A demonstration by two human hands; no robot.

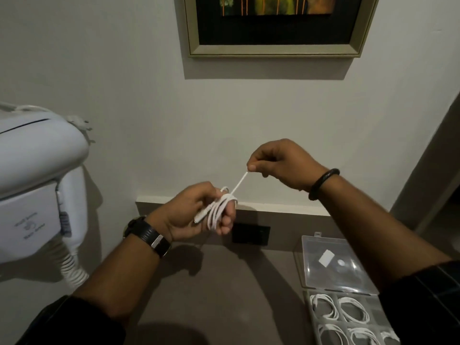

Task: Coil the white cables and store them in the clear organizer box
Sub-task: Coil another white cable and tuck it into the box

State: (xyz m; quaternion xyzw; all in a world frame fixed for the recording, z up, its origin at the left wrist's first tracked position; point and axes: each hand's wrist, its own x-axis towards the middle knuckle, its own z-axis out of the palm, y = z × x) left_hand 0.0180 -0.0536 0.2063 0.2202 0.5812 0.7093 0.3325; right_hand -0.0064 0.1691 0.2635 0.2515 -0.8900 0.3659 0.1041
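A white cable point(219, 210) is wound in several loops around the fingers of my left hand point(199, 212), which is closed on the bundle in mid-air above the counter. One plug end sticks out to the left of the loops. A short free strand runs up and right to my right hand point(278, 163), which pinches its end between thumb and forefinger. The clear organizer box point(312, 319) lies at the lower right with its lid point(331, 262) open; several compartments each hold a coiled white cable point(352, 311). My right forearm covers part of the box.
A grey counter point(224, 290) spreads below my hands. A white wall-mounted hair dryer point(37, 185) with a spiral cord hangs at the left. A black socket plate point(251, 234) sits on the backsplash. A framed picture point(273, 26) hangs on the wall above.
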